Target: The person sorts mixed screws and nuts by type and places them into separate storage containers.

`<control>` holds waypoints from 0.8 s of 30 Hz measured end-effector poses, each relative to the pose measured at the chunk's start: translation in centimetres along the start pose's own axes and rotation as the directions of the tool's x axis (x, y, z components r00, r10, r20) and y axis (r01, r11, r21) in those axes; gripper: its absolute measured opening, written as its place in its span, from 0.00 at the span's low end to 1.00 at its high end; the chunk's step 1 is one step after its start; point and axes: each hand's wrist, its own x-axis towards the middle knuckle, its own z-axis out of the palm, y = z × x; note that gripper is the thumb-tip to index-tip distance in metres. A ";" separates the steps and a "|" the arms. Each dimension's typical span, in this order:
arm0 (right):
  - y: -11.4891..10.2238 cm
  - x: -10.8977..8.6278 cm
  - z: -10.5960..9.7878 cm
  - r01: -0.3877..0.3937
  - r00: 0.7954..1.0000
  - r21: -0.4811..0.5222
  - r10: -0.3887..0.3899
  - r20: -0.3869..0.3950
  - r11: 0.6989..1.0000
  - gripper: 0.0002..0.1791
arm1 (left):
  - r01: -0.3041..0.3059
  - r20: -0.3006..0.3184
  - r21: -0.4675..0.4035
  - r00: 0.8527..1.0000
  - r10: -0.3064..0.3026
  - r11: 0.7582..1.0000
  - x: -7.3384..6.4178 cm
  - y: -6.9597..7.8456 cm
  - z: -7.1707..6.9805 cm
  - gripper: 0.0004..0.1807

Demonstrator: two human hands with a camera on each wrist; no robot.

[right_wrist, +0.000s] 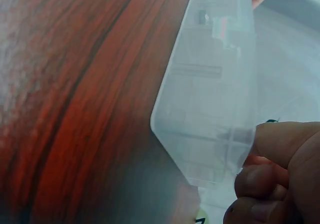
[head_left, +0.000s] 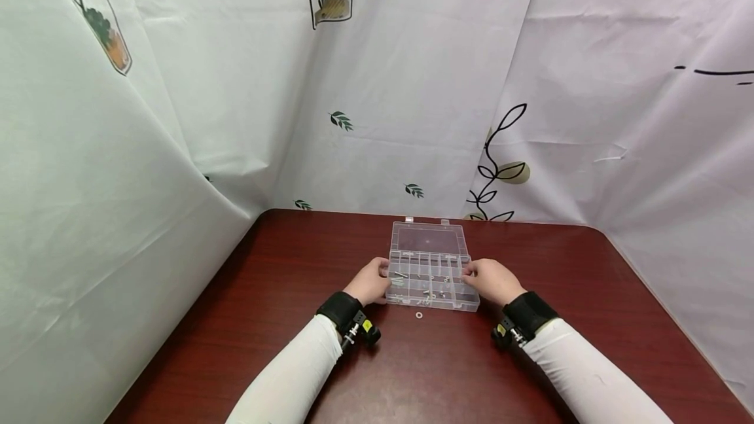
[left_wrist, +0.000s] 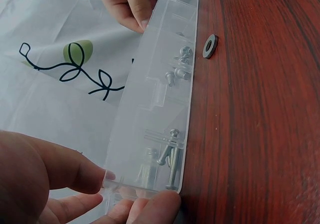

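Observation:
A clear plastic compartment box (head_left: 465, 305) sits on the table, its lid (head_left: 429, 239) folded back away from me. My left hand (head_left: 371, 282) grips the box's left end; the left wrist view shows the thumb and fingers around that end wall. At the opposite end my right hand (head_left: 493, 280) holds the side wall near its upper edge, other fingers curled beside it. Several long screws (left_wrist: 172, 159) lie in a compartment near my left hand. Shorter screws (left_wrist: 182, 72) are grouped farther along the front. A flat washer (head_left: 419, 315) lies on the table just before the box.
The dark red wooden table (head_left: 448, 371) extends around the box. White printed cloth (head_left: 412, 116) hangs behind the table and along both sides. Black straps with small cameras (head_left: 371, 332) are worn on both wrists.

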 end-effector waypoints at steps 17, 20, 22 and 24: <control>0.4 0.1 0.3 -0.027 1.000 0.003 0.027 -0.017 1.000 0.07 | 0.012 -0.007 0.004 1.000 -0.012 1.000 0.3 -0.1 0.1 0.27; 0.3 0.0 0.2 -0.034 0.999 0.010 0.035 -0.019 0.999 0.07 | 0.009 -0.004 0.003 1.000 -0.009 1.000 0.3 -0.1 0.1 0.27; 0.1 -0.1 0.1 -0.039 0.999 0.010 0.040 -0.028 0.999 0.07 | 0.009 -0.002 0.001 1.000 -0.009 1.000 0.3 -0.1 0.1 0.27; -0.3 -0.2 0.0 -0.032 0.998 0.007 0.033 -0.044 0.999 0.07 | 0.006 -0.002 -0.001 1.000 -0.006 1.000 0.2 -0.1 0.1 0.27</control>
